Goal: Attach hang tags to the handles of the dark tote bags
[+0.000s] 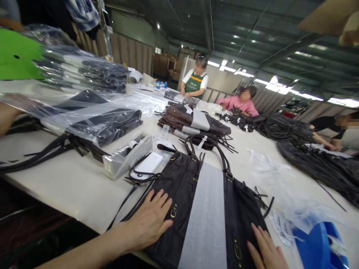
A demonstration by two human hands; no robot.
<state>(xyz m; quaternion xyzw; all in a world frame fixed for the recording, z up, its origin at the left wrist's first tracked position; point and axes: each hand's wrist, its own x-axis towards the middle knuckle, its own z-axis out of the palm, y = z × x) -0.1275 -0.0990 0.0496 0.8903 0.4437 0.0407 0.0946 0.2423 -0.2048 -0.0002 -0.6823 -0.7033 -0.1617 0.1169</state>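
A dark brown handbag (pixel 179 179) with brass buckles lies flat before me at the table's front edge. Down its middle runs a strip of white wrapping paper (pixel 206 220), and its two handles (pixel 224 158) point away from me. My left hand (pixel 148 220) rests flat on the bag's left side, fingers stretched, beside a buckle (pixel 174 212). On the right side, my right hand (pixel 266 248) touches the bag with its fingers apart, partly cut off by the lower frame edge. Neither hand grips anything.
Left of the bag stand a clear plastic holder (pixel 127 157) and a white phone-like object (pixel 148 165). Behind it are stacked brown bags (pixel 196 121). A blue tape dispenser (pixel 316 246) sits at right. Plastic-wrapped bags (pixel 106 123) lie left. Several co-workers (pixel 195 80) are around the table.
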